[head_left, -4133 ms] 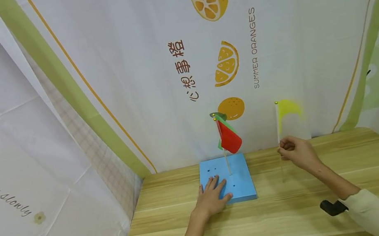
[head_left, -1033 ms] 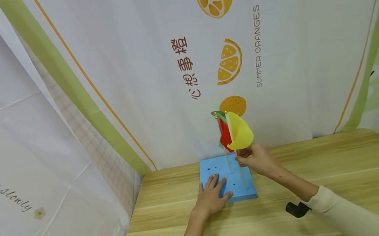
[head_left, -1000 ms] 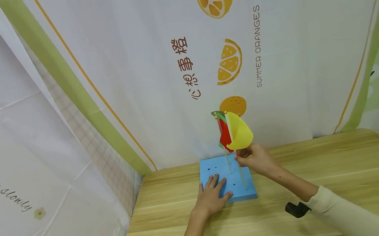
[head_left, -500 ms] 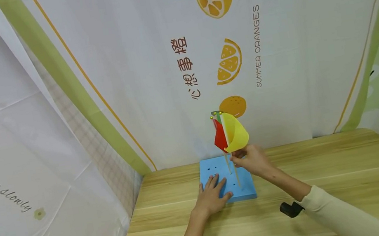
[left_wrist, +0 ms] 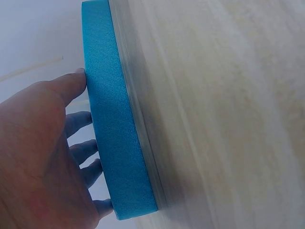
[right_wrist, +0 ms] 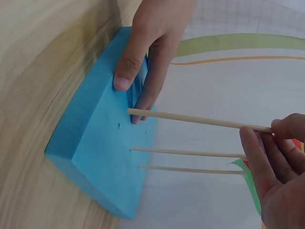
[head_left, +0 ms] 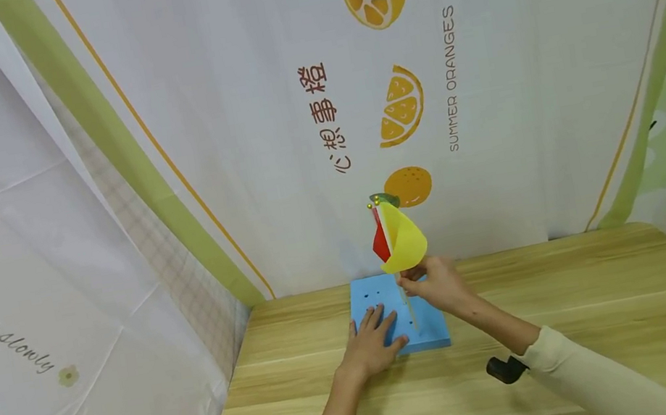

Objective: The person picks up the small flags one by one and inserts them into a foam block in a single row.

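Note:
My left hand lies with spread fingers on the left part of a blue foam block. In the left wrist view its fingertips press the block's top along the edge. My right hand pinches the thin wooden stick of a yellow flag and holds it nearly upright. The stick's free lower end hovers close over the block, near a small hole. Behind it a red flag and a green flag stand with their sticks in the block; the yellow cloth hides much of both.
The block has several small holes in its top. It sits on a wood-grain table, toward the back edge. A white curtain printed with oranges hangs right behind. Each wrist carries a black camera mount.
My right hand has carried the yellow flag left, from over the table to over the block. The red flag has shifted slightly left. My left hand stays put.

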Action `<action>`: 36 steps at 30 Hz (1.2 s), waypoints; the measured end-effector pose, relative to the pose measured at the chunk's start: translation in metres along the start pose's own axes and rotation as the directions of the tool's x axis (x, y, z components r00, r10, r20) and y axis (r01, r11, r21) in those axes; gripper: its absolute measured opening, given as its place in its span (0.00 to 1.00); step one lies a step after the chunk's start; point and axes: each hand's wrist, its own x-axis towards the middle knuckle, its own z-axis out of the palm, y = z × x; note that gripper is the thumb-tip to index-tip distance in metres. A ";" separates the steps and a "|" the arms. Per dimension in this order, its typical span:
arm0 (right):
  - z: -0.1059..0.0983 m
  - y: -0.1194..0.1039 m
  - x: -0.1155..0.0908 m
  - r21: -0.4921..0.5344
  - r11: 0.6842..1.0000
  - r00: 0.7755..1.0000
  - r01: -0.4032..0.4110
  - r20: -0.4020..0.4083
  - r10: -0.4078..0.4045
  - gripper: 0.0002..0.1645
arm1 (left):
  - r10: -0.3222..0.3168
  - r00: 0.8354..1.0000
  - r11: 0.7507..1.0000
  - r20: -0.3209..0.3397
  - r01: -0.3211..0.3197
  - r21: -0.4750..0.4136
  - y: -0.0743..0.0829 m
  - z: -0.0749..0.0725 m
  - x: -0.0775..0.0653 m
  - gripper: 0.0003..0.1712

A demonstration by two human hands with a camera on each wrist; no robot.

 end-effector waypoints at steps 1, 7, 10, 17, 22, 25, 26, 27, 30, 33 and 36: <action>0.001 0.000 0.000 -0.007 1.000 1.000 0.002 0.000 -0.002 0.09 | 0.001 1.000 1.000 0.000 -0.001 0.000 0.000 0.000 0.000 0.39; 0.007 0.004 0.004 -0.057 0.998 1.000 0.017 -0.010 -0.017 0.06 | -0.001 1.000 1.000 0.001 0.001 0.007 0.000 0.000 0.000 0.39; 0.008 0.007 0.005 -0.078 0.997 1.000 0.015 -0.026 -0.017 0.06 | -0.003 1.000 1.000 0.000 0.003 0.007 0.000 0.001 0.000 0.39; 0.011 0.013 0.007 -0.069 0.997 0.999 0.021 -0.040 -0.023 0.06 | -0.007 1.000 1.000 0.000 0.007 0.007 0.001 0.002 0.000 0.39; 0.014 0.017 0.008 -0.081 0.997 0.998 0.021 -0.057 -0.026 0.07 | -0.010 1.000 1.000 0.001 0.010 0.000 0.002 0.001 -0.001 0.39; 0.015 0.020 0.009 -0.099 0.995 0.997 0.028 -0.069 -0.035 0.08 | -0.009 1.000 1.000 0.000 0.009 -0.003 0.002 0.000 -0.001 0.39; 0.015 0.020 0.009 -0.103 0.994 0.997 0.032 -0.072 -0.039 0.08 | -0.009 1.000 1.000 0.000 0.009 -0.002 0.002 0.000 -0.001 0.39; 0.015 0.020 0.009 -0.103 0.994 0.997 0.034 -0.072 -0.042 0.08 | -0.008 1.000 1.000 0.000 0.008 -0.004 0.002 0.000 -0.001 0.39; 0.015 0.022 0.009 -0.096 0.995 0.997 0.037 -0.070 -0.044 0.10 | -0.007 1.000 1.000 -0.001 0.007 -0.002 0.001 0.001 -0.001 0.39; 0.015 0.023 0.008 -0.090 0.996 0.997 0.025 -0.065 -0.030 0.10 | -0.005 1.000 1.000 -0.002 0.005 0.001 0.001 0.001 -0.001 0.39; 0.017 0.026 0.006 -0.089 0.996 0.998 0.014 -0.065 -0.020 0.08 | -0.002 1.000 1.000 -0.005 0.002 0.002 0.001 0.001 -0.001 0.39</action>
